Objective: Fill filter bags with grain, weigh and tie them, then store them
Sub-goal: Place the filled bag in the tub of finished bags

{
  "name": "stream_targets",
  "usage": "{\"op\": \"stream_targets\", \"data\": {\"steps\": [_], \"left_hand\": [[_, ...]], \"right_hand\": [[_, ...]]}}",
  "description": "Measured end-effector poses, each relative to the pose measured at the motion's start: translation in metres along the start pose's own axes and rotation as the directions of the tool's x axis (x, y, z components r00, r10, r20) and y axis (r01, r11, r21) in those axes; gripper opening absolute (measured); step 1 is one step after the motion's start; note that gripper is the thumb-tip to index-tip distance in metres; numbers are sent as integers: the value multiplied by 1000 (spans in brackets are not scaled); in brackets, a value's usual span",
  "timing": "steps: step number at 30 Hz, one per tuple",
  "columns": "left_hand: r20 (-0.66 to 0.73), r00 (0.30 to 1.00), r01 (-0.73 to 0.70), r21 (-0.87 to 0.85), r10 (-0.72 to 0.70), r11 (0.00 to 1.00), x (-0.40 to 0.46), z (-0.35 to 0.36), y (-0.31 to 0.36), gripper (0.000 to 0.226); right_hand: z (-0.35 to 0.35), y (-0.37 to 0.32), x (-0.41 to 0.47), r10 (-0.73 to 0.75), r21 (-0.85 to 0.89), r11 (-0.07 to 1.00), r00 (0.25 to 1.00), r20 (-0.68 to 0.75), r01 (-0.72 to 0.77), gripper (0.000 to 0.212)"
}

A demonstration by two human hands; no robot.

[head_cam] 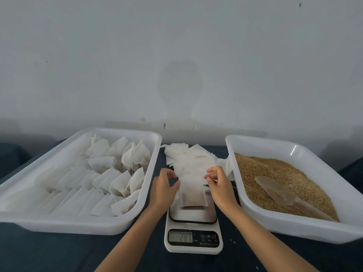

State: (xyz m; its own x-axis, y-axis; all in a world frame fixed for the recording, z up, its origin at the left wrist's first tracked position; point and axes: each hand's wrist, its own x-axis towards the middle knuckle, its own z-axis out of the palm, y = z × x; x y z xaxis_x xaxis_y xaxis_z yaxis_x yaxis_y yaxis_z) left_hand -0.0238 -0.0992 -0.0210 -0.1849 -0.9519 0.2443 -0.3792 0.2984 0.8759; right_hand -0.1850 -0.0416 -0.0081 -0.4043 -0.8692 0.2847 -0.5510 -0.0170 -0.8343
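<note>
White digital kitchen scale (193,240) is reading a grain-filled white filter bag (193,199) lying on its platform: weighing step. Left hand (164,186) and right hand (221,185) are hovering loosely curled at the bag's top, gripping nothing; tying the drawstring likely follows.

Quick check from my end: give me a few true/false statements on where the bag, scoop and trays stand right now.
1. A filled bag lies on the scale. True.
2. The scoop is in the right hand. False: it lies in the grain.
3. The left tray holds grain. False: it holds tied bags.
4. Empty bags lie between the trays. True.
5. The scale display is blank. False: it shows digits.
</note>
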Motion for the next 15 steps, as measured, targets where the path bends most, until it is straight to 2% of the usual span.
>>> {"op": "stream_targets", "data": {"steps": [5, 8, 12, 15], "left_hand": [[271, 947, 145, 115, -171, 983, 5, 11, 2, 68], [295, 937, 144, 163, -188, 976, 7, 14, 7, 77], [185, 977, 73, 169, -105, 983, 8, 16, 24, 68], [71, 997, 12, 140, -23, 990, 14, 6, 41, 36]], "right_hand": [[9, -1, 0, 112, -116, 988, 988, 109, -99, 25], [12, -3, -1, 94, -93, 992, 992, 82, -86, 26], [10, -19, 5, -24, 14, 1000, 1000, 13, 24, 26], [13, -43, 18, -102, 115, 988, 995, 15, 100, 29]]}}
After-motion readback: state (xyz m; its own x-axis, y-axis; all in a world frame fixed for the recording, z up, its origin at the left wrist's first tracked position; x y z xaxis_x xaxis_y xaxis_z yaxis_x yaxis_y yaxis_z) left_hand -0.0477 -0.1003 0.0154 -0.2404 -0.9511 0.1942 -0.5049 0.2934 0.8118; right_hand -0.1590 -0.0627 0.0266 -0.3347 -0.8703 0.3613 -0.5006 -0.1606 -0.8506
